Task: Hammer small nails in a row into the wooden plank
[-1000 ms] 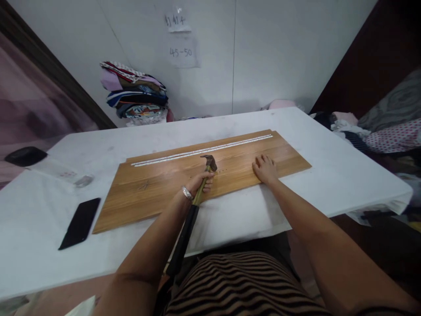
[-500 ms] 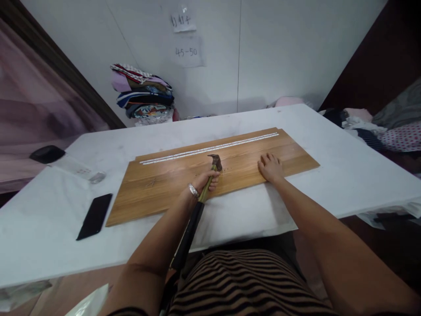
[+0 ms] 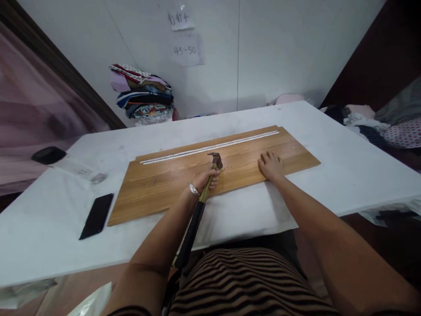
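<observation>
On the white tabletop [image 3: 246, 210], a wide wood-grained board [image 3: 245, 160] lies flat at a slant, its near edge towards the person's striped top [image 3: 253, 281]; two pale parallel strips [image 3: 210, 148] run along its far side; the left hand [image 3: 208, 179], with a silvery bracelet [image 3: 194, 189] at the wrist, is clamped around the hammer [image 3: 196, 215], gripping the yellowish handle just below the metal head, while the black grip slants back over the near edge towards the body; the head sits over the middle of the board, though whether it touches the wood I cannot tell; a short row of small dark dots [image 3: 226, 168] shows just right of it; the right hand [image 3: 271, 166] rests palm down on the right part of the board, its fingers slightly apart and holding nothing; a few thin, nail-like pieces [image 3: 153, 181] lie crossed on the board's left part; left of the board are a black phone [image 3: 97, 216] and, farther back, a clear container [image 3: 77, 169] with a dark end.
</observation>
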Demonstrator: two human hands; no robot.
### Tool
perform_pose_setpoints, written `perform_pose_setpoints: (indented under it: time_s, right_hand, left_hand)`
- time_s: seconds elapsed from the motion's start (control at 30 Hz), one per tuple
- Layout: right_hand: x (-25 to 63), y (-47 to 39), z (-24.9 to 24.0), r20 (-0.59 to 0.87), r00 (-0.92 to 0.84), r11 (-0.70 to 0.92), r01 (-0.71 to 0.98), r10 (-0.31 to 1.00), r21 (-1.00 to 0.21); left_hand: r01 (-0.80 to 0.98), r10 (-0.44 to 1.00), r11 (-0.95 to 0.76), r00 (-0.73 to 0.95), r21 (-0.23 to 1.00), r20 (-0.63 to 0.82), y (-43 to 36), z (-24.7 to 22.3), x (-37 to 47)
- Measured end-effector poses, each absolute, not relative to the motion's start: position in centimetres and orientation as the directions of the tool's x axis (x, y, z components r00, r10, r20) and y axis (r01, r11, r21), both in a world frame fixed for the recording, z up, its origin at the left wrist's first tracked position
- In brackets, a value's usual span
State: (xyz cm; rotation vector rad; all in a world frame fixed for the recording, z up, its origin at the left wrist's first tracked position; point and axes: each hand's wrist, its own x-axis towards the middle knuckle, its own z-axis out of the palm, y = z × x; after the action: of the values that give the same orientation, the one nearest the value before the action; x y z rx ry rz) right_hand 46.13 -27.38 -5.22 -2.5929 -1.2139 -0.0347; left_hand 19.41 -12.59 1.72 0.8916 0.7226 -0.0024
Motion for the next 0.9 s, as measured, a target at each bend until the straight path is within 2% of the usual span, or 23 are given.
perform_pose_setpoints:
  time_s: [0.17, 0.7, 0.9]
  right_hand:
    - [46.14, -27.31, -5.18, 0.122, 0.648, -0.619, 0.757, 0.752, -0.208]
    - [46.22, -27.29, -5.27, 0.114, 0.645, -0.615, 0.759, 0.756, -0.216]
    - [46.34, -27.27, -5.44, 0.117, 0.648, -0.617, 0.756, 0.753, -0.218]
  left_hand:
    - [0.356, 0.256, 0.640, 0.737, 0.681, -0.626, -12.64, 1.53, 19.44]
    - [0.301, 0.280, 0.631, 0.771, 0.715, -0.572, -12.33, 1.29, 19.29]
    - [0.336, 0.270, 0.631, 0.750, 0.699, -0.604, -12.44, 1.28, 19.30]
